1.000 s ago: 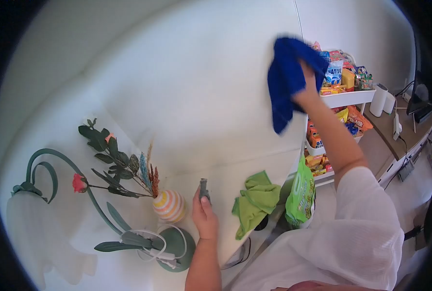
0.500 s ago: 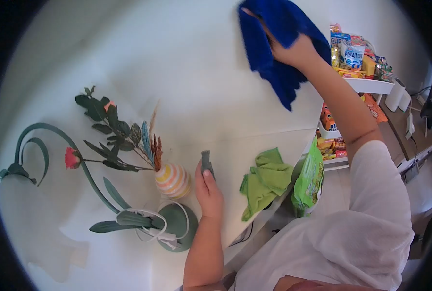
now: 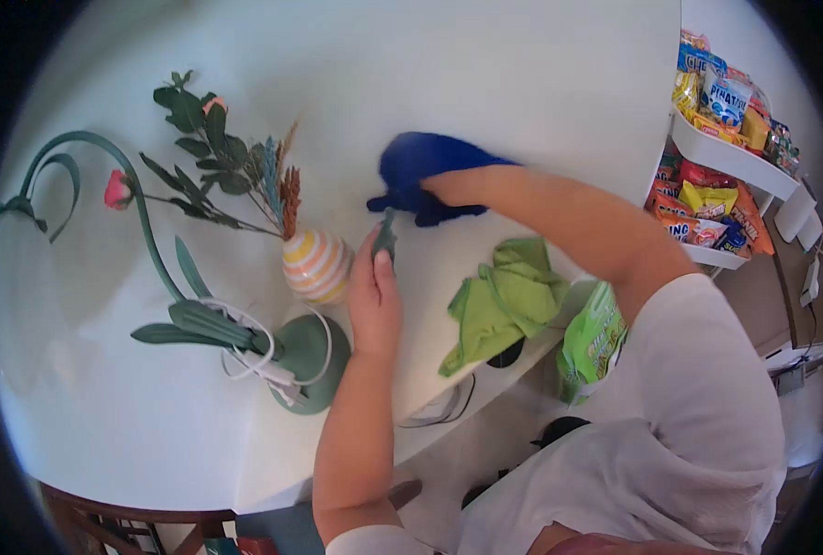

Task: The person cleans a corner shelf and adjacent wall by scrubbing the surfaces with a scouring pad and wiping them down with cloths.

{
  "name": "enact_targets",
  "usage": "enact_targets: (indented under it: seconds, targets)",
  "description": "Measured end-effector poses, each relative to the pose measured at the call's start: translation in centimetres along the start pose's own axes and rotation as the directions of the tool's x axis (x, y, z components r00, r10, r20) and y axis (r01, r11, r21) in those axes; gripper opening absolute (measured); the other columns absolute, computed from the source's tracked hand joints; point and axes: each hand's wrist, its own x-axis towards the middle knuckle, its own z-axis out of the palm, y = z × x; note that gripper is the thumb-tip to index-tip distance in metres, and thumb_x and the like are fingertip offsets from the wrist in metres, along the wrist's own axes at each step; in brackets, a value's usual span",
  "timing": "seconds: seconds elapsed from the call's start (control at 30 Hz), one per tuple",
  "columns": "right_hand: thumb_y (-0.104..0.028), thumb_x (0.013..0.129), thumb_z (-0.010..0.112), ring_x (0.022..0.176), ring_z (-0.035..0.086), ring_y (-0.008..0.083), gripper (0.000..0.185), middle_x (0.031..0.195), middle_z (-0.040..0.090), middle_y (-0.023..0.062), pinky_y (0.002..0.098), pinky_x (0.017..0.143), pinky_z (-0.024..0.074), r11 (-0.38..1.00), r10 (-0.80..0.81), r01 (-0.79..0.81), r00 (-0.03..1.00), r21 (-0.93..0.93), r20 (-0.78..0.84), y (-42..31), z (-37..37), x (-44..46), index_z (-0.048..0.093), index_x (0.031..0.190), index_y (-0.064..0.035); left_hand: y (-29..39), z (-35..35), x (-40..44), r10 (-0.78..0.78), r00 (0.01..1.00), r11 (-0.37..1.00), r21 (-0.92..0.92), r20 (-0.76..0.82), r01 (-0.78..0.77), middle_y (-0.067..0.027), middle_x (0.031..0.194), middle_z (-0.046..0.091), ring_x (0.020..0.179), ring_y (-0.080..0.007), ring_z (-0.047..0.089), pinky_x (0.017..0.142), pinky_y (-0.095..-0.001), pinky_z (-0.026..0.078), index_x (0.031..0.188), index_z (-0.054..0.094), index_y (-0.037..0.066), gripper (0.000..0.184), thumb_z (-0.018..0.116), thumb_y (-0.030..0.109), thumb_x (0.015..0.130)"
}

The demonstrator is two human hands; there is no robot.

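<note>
My right hand (image 3: 453, 187) presses a dark blue cloth (image 3: 421, 166) against the white tabletop (image 3: 522, 102); the cloth covers its fingers. My left hand (image 3: 376, 301) is closed around a small grey-green object (image 3: 386, 236), whose kind I cannot make out. Just left of that hand stands a striped vase (image 3: 317, 266) with artificial flowers and dark leaves (image 3: 213, 139). A green flower-shaped lamp (image 3: 312, 365) with a curved stem is near my left forearm, its white cord looped over the base. Between my arms lies a crumpled light green cloth (image 3: 504, 301).
At the right, a white tiered rack (image 3: 735, 153) holds several snack packets. A green plastic package (image 3: 592, 344) sits beyond the table edge. Part of a brown wooden chair (image 3: 106, 518) shows at the bottom left.
My right hand has brought the blue cloth down and left across the tabletop, close to my left hand. My left hand keeps the small grey-green object. The camera view has shifted.
</note>
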Motion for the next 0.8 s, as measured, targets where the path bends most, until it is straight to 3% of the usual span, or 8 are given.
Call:
enact_targets:
  seconds: [0.07,0.13,0.37,0.57,0.63,0.7,0.77,0.8]
  targets:
    - [-0.012,0.089,0.040,0.111,0.053,0.0339,0.034,0.117,0.057,0.0206,0.0393,0.096,0.0400,0.969,0.238,-0.243,0.967,0.046,0.093,-2.4,-1.7,-5.8,0.054,0.119,-0.0027,0.1,0.4,-0.2,-0.002,0.999,1.000,0.003,0.049,0.002,-0.0148,0.110,0.058,0.098,-0.0231,0.056,0.088,-0.0308,0.042,0.122,0.049,-0.002,0.037,0.039,0.023,0.098]
    - [-0.012,0.089,0.040,0.111,0.053,0.0338,0.034,0.116,0.058,0.0205,0.0392,0.096,0.0402,0.962,0.270,-0.268,0.962,-0.059,0.041,-2.8,-2.4,-11.4,0.055,0.119,-0.0026,0.1,0.6,-0.2,-0.055,0.998,0.998,-0.008,-0.023,0.055,-0.0142,0.108,0.059,0.096,-0.0225,0.055,0.087,-0.0307,0.042,0.120,0.050,-0.002,0.037,0.038,0.025,0.098]
    - [-0.013,0.089,0.040,0.109,0.054,0.0335,0.034,0.114,0.058,0.0200,0.0390,0.094,0.0409,0.780,-0.162,-0.085,0.930,-0.620,-0.331,-1.3,-2.7,-23.0,0.055,0.118,-0.0025,0.5,0.4,1.0,-0.280,0.943,0.943,-0.236,-0.181,0.235,-0.0111,0.100,0.058,0.091,-0.0215,0.052,0.084,-0.0307,0.040,0.115,0.051,-0.005,0.039,0.040,0.028,0.098]
    - [-0.013,0.089,0.040,0.103,0.056,0.0315,0.028,0.106,0.060,0.0200,0.0378,0.088,0.0422,0.983,0.072,-0.115,0.958,-0.143,-0.278,2.7,0.6,-23.4,0.057,0.108,-0.0004,-1.7,7.5,8.2,-0.369,0.925,0.853,-0.428,-0.090,0.298,-0.0182,0.125,0.053,0.112,-0.0255,0.050,0.097,-0.0336,0.036,0.130,0.044,-0.003,0.048,0.035,0.032,0.098]
    - [-0.012,0.089,0.039,0.099,0.056,0.0311,0.026,0.102,0.060,0.0208,0.0379,0.087,0.0422,0.955,0.280,-0.273,0.958,0.117,-0.054,2.4,0.1,-23.6,0.057,0.102,0.0014,1.3,11.4,9.0,-0.496,0.866,0.771,-0.425,0.070,0.475,-0.0236,0.138,0.037,0.124,-0.0326,0.039,0.102,-0.0417,0.032,0.139,0.028,-0.003,0.059,0.033,0.038,0.097]
    - [-0.012,0.090,0.039,0.095,0.056,0.0306,0.025,0.099,0.060,0.0212,0.0379,0.086,0.0420,0.957,0.268,-0.269,0.963,0.111,0.018,1.2,-0.9,-23.7,0.056,0.098,0.0031,2.4,17.7,9.3,-0.466,0.880,0.881,-0.136,-0.084,0.454,-0.0288,0.147,0.010,0.135,-0.0414,0.019,0.105,-0.0501,0.026,0.144,0.008,-0.002,0.069,0.030,0.043,0.097]
    - [-0.012,0.090,0.039,0.093,0.056,0.0299,0.024,0.098,0.059,0.0213,0.0375,0.086,0.0420,0.955,0.269,-0.270,0.963,0.118,0.029,1.3,-0.7,-23.7,0.056,0.097,0.0042,7.3,21.5,6.6,-0.398,0.917,0.890,-0.232,0.029,0.393,-0.0309,0.147,-0.007,0.136,-0.0472,0.004,0.108,-0.0545,0.019,0.143,-0.005,-0.003,0.073,0.027,0.044,0.096]
    - [-0.012,0.091,0.040,0.093,0.056,0.0296,0.024,0.098,0.059,0.0211,0.0371,0.086,0.0420,0.953,0.273,-0.272,0.962,0.134,0.004,1.6,-0.2,-23.8,0.056,0.097,0.0045,7.7,21.9,7.4,-0.421,0.905,0.896,-0.180,-0.056,0.406,-0.0314,0.147,-0.006,0.136,-0.0474,0.005,0.108,-0.0543,0.018,0.142,-0.004,-0.004,0.073,0.027,0.044,0.096]
